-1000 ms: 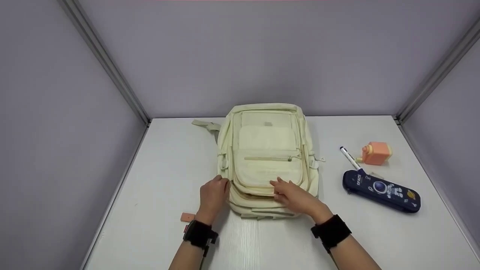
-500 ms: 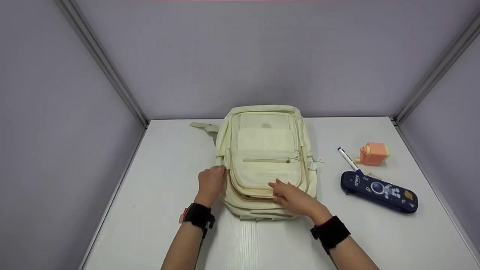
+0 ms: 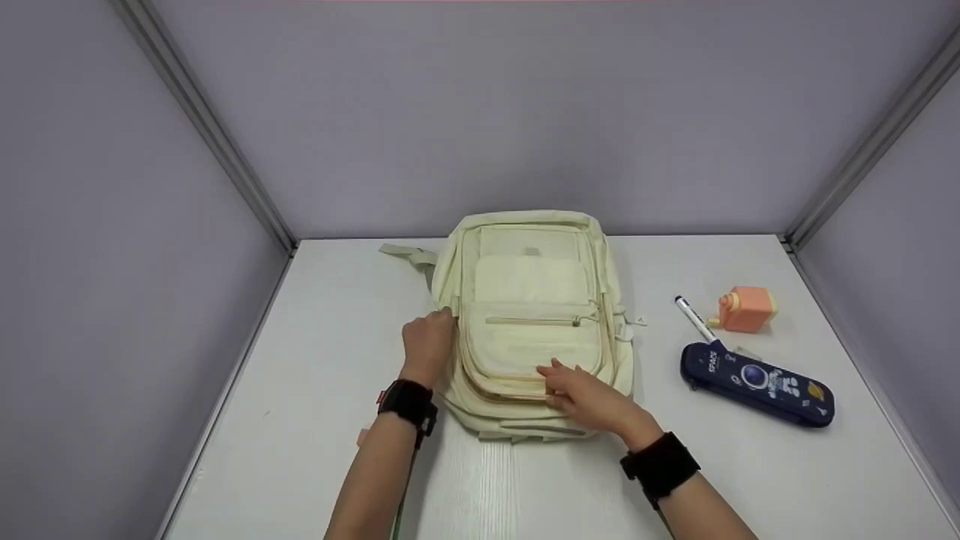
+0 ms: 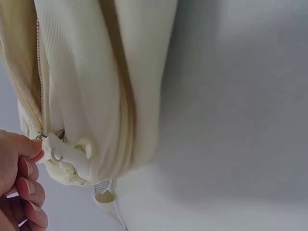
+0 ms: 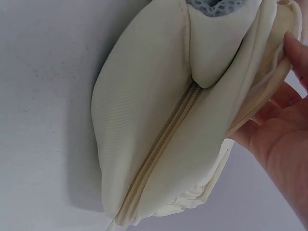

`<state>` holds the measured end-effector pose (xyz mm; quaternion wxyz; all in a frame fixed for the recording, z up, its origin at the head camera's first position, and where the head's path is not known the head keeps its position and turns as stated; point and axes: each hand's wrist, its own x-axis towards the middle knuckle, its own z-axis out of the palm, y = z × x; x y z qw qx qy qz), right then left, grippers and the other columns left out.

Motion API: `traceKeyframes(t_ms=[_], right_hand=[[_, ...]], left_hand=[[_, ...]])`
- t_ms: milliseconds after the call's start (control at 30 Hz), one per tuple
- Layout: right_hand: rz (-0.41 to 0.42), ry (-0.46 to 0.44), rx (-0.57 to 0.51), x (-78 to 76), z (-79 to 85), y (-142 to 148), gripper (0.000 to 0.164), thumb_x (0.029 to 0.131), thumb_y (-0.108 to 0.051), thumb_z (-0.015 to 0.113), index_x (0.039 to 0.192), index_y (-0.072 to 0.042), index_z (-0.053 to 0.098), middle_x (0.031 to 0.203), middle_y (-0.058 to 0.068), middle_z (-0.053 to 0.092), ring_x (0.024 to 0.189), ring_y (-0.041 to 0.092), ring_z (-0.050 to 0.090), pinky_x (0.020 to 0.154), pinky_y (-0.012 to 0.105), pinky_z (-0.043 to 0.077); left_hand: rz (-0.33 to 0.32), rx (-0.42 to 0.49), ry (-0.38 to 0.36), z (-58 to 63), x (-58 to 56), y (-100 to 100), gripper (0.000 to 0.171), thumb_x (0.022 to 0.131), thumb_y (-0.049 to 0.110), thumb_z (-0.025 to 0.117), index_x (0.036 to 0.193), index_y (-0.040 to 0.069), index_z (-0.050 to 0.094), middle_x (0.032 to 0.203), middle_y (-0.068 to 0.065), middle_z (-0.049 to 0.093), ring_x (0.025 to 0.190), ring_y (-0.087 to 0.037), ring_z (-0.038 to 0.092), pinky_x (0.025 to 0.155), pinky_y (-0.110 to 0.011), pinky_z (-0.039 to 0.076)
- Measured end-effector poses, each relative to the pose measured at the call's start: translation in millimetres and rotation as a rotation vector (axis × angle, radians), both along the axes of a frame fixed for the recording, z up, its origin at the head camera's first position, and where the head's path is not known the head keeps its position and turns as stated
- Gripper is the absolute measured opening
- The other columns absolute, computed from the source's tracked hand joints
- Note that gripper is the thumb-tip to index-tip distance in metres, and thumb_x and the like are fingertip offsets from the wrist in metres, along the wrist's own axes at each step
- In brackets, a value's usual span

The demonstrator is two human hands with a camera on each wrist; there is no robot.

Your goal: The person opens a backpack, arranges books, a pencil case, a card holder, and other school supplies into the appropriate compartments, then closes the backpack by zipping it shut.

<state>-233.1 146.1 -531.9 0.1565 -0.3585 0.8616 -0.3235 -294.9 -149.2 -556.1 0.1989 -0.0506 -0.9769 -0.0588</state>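
A cream backpack (image 3: 534,277) lies on the white table with its front pocket partly unzipped along the lower edge. At its left side my left hand (image 3: 427,346) pinches a small zipper pull (image 4: 40,136) between thumb and forefinger, as the left wrist view shows. The parted zipper teeth (image 4: 40,72) run away from that pull. Lower on the bag, my right hand (image 3: 589,394) holds the loose edge of the pocket flap (image 5: 269,91), thumb on the inner side and fingers behind it. The pocket's inside is mostly hidden in the head view.
To the right lie a navy pencil case (image 3: 757,385) with space pictures, a white marker (image 3: 695,319) and an orange box with a crank, like a pencil sharpener (image 3: 748,309). A small orange piece (image 3: 362,436) shows beside the left forearm. Grey panels (image 3: 480,112) enclose the table.
My left hand has slid up along the bag's left side, away from the person, with the zipper pull. The right hand has stayed at the flap's edge.
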Motion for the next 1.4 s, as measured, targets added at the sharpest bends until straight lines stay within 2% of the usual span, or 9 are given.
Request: traceKeyframes(t_ms=[300, 500, 800, 967, 1033, 1100, 1167, 1267, 1400], right_hand=[[-0.005, 0.006, 0.0, -0.1, -1.8, 0.4, 0.021, 0.1, -0.015, 0.058, 0.08, -0.014, 0.049, 0.146, 0.018, 0.045, 0.139, 0.042, 0.03, 0.11, 0.061, 0.021], [-0.002, 0.014, -0.004, 0.0, -2.6, 0.2, 0.024, 0.099, -0.013, 0.059, 0.079, -0.014, 0.046, 0.146, 0.018, 0.045, 0.139, 0.042, 0.03, 0.109, 0.062, 0.021], [-0.004, -0.011, -0.003, 2.3, -2.1, 0.6, 0.022, 0.1, -0.012, 0.057, 0.08, -0.014, 0.049, 0.148, 0.019, 0.043, 0.141, 0.04, 0.027, 0.11, 0.063, 0.019], [-0.003, 0.004, -0.014, 1.8, -1.9, -0.3, 0.02, 0.1, -0.012, 0.057, 0.082, -0.013, 0.05, 0.146, 0.021, 0.045, 0.139, 0.043, 0.029, 0.108, 0.064, 0.021], [-0.009, 0.011, 0.003, 1.5, -1.3, -0.7, 0.016, 0.101, -0.012, 0.056, 0.085, -0.011, 0.053, 0.145, 0.021, 0.045, 0.139, 0.043, 0.03, 0.109, 0.062, 0.022], [-0.025, 0.02, 0.029, 1.2, 0.0, -1.0, 0.011, 0.102, -0.014, 0.054, 0.097, -0.007, 0.06, 0.144, 0.022, 0.046, 0.138, 0.041, 0.033, 0.109, 0.06, 0.024], [-0.05, 0.03, 0.052, 0.4, 1.8, -1.5, 0.02, 0.103, -0.015, 0.051, 0.114, -0.003, 0.063, 0.142, 0.022, 0.048, 0.137, 0.039, 0.037, 0.109, 0.056, 0.027], [-0.078, 0.052, 0.072, -0.6, 4.2, -2.9, 0.033, 0.105, -0.016, 0.048, 0.133, -0.001, 0.057, 0.138, 0.023, 0.052, 0.132, 0.038, 0.044, 0.107, 0.052, 0.032], [-0.098, 0.075, 0.077, -2.0, 6.3, -5.9, 0.032, 0.106, -0.013, 0.045, 0.132, 0.001, 0.056, 0.132, 0.022, 0.057, 0.124, 0.038, 0.052, 0.104, 0.051, 0.038]], left_hand=[[0.051, 0.012, -0.057, 1.7, -15.6, 7.1, 0.012, 0.092, 0.002, 0.061, 0.08, 0.003, 0.062, 0.065, -0.015, 0.063, 0.053, -0.033, 0.061, 0.045, -0.045, 0.049], [0.077, 0.016, -0.068, 0.5, -18.7, 9.6, 0.013, 0.092, 0.0, 0.059, 0.079, 0.003, 0.059, 0.063, -0.014, 0.062, 0.053, -0.033, 0.06, 0.046, -0.046, 0.048], [0.094, 0.045, -0.003, 0.8, -24.7, 13.0, 0.018, 0.095, 0.005, 0.056, 0.077, 0.004, 0.058, 0.061, -0.015, 0.062, 0.051, -0.032, 0.061, 0.043, -0.044, 0.048], [0.094, 0.104, -0.059, 2.6, -24.1, 9.3, 0.017, 0.096, 0.006, 0.058, 0.079, 0.004, 0.059, 0.066, -0.016, 0.061, 0.053, -0.033, 0.061, 0.045, -0.046, 0.049], [0.088, 0.132, -0.079, 3.6, -22.4, 6.3, 0.019, 0.097, 0.008, 0.058, 0.079, 0.003, 0.06, 0.068, -0.015, 0.06, 0.054, -0.033, 0.061, 0.045, -0.045, 0.049], [0.081, 0.156, -0.09, 4.9, -20.6, 3.1, 0.022, 0.098, 0.01, 0.059, 0.077, 0.003, 0.061, 0.069, -0.015, 0.058, 0.054, -0.033, 0.06, 0.046, -0.045, 0.048], [0.072, 0.179, -0.102, 6.4, -18.9, 0.2, 0.024, 0.098, 0.013, 0.06, 0.076, 0.003, 0.062, 0.07, -0.015, 0.056, 0.055, -0.032, 0.059, 0.047, -0.045, 0.048], [0.07, 0.194, -0.138, 8.7, -15.7, -3.4, 0.024, 0.098, 0.016, 0.061, 0.079, 0.003, 0.064, 0.073, -0.014, 0.055, 0.057, -0.033, 0.059, 0.049, -0.046, 0.049], [0.078, 0.205, -0.174, 12.4, -11.6, -4.9, 0.02, 0.097, 0.017, 0.062, 0.086, 0.001, 0.065, 0.08, -0.015, 0.056, 0.061, -0.034, 0.06, 0.053, -0.047, 0.05]])
